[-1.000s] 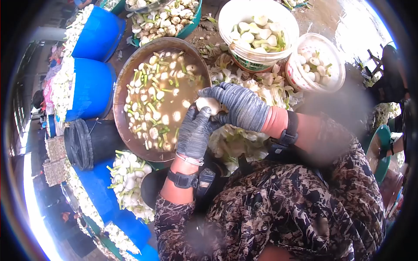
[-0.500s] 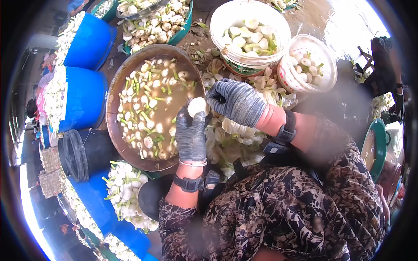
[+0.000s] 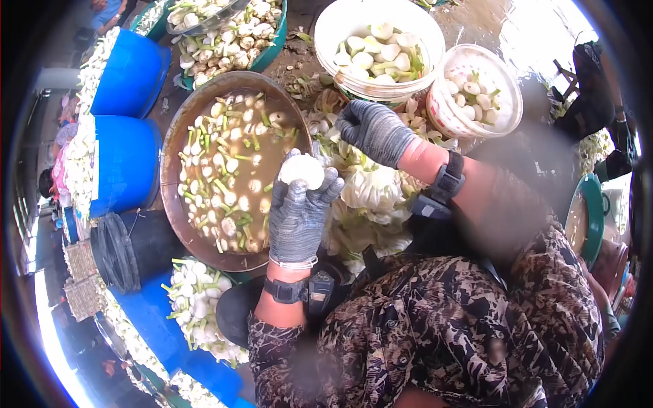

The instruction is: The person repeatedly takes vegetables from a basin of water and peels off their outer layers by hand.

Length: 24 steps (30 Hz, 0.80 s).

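My left hand [image 3: 299, 214], in a grey knit glove, holds a smooth white garlic bulb [image 3: 301, 171] in its fingertips, palm up, at the right rim of the round metal basin [image 3: 178, 224]. In the basin, trimmed garlic bulbs with green stems [image 3: 230, 198] float in murky brown water. My right hand [image 3: 377, 132], gloved the same way, is apart from the bulb, up and to the right. Its fingers are curled closed; anything inside them is hidden. Beneath both hands lies a heap of peeled white and green skins [image 3: 371, 197].
A white bucket [image 3: 435, 34] of cleaned bulbs stands ahead, beside a smaller pink-marked tub [image 3: 513, 81] with several more. A green basin [image 3: 280, 41] of bulbs is at the back. Blue barrels [image 3: 126, 163] and a black bucket [image 3: 146, 245] line the left. Another person [image 3: 592, 102] is at the right.
My right hand has drawn away from the bulb, up and to the right. The left hand has turned palm up with the bulb on its fingers.
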Available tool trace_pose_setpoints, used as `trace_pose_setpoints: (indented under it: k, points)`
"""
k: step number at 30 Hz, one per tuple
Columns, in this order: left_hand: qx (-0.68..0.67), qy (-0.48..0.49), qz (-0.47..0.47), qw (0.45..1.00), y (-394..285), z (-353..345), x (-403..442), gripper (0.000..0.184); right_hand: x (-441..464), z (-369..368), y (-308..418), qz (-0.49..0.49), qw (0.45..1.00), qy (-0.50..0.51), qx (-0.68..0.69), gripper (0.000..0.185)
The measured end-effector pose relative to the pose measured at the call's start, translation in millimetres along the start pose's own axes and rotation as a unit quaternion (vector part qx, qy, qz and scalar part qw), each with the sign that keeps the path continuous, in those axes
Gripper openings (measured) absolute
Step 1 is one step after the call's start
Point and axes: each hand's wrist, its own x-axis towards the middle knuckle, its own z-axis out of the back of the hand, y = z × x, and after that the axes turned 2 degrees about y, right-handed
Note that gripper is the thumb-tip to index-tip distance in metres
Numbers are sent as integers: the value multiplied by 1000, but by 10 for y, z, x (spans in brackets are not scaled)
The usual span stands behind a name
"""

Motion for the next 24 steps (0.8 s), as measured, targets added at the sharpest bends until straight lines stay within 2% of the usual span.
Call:
trace_pose_setpoints:
  k: [2,3,5,8,10,11,12,14,15,17,20,22,24]
  points:
    - [7,-16,-8,1000,-5,31,-4,49,-37,6,68,43,995,-38,82,19]
    - [26,-31,-19,999,12,60,-2,49,-82,7,98,46,995,-34,81,19]
    - [45,-46,-25,998,55,98,7,49,-246,171,406,127,984,-14,128,17]
    - [74,-59,-52,994,90,97,38,47,-351,181,558,159,987,-1,25,16]
    - [126,-89,-59,986,84,46,23,48,-379,130,564,158,987,-9,7,15]
    - [215,-112,-52,969,55,33,15,51,-380,113,566,158,987,-14,-10,15]
    - [215,-112,-52,969,53,12,11,51,-377,116,573,158,987,-14,-11,15]
    - [329,-126,-51,935,55,-10,-5,51,-373,120,593,142,989,0,-45,15]
    - [328,-127,-51,935,60,-2,-12,51,-368,112,593,142,989,0,-45,15]
    - [197,-82,-58,975,74,15,-20,51,-353,93,568,118,993,8,20,16]
    - [145,-55,-38,987,63,-83,-29,54,-208,74,354,68,995,-3,69,17]
    - [140,-32,-9,990,61,7,-48,55,-76,162,193,78,995,-52,-22,17]
    - [34,-13,1,999,50,15,-44,61,29,146,-32,62,993,-72,-68,14]
